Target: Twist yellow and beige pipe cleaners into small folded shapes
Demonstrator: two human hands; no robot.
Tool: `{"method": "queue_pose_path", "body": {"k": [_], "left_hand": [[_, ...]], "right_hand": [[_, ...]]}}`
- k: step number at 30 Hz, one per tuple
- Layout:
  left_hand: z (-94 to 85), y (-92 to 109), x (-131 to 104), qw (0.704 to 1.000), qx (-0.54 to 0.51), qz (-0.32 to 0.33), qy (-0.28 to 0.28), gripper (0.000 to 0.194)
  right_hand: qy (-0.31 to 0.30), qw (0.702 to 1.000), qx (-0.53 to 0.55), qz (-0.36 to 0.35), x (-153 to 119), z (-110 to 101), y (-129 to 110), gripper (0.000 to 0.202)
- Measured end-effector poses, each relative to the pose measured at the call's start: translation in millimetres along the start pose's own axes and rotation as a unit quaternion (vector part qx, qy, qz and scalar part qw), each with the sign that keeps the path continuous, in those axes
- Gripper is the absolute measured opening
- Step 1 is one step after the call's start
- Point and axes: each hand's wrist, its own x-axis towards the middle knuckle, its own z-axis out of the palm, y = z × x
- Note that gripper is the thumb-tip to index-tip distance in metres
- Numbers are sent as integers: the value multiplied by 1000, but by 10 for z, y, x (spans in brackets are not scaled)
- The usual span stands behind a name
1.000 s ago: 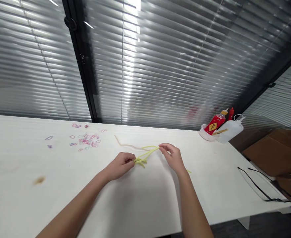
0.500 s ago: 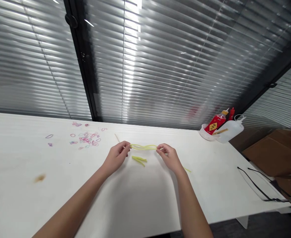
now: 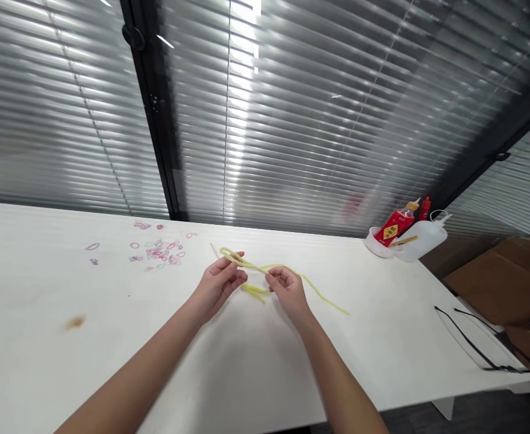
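A long yellow-green yarn strand stretches between both hands, above the table. My left hand is closed on it, with a folded loop sticking out past the fingertips. Closer to the middle, my right hand pinches the yarn between thumb and fingers. The strand's tail runs behind the right hand and out over the tabletop to the right. Just below the hands lies a short folded piece of the same yellow-green yarn, partly behind the right fingers. A thin pale stick rests beyond the left hand.
On the white table, many small coloured rubber bands lie scattered at the left. A white bowl, a red bottle and a white squeeze bottle stand at the back right. Black glasses lie near the right edge, beside cardboard boxes.
My right hand has moved left, closer to my left hand. The doubled yarn is no longer pulled straight; a loop now shows above the left fingers, and the long tail is visible at right.
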Motion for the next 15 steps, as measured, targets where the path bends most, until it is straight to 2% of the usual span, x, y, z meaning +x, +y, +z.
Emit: {"method": "queue_pose_path", "body": {"k": [8, 15], "left_hand": [[17, 1, 8, 998, -34, 41, 26, 28], [-15, -4, 58, 993, 38, 41, 101, 31]], "right_hand": [[-53, 999, 8, 2, -32, 39, 32, 23], [-65, 997, -29, -7, -64, 22, 20, 21]]}}
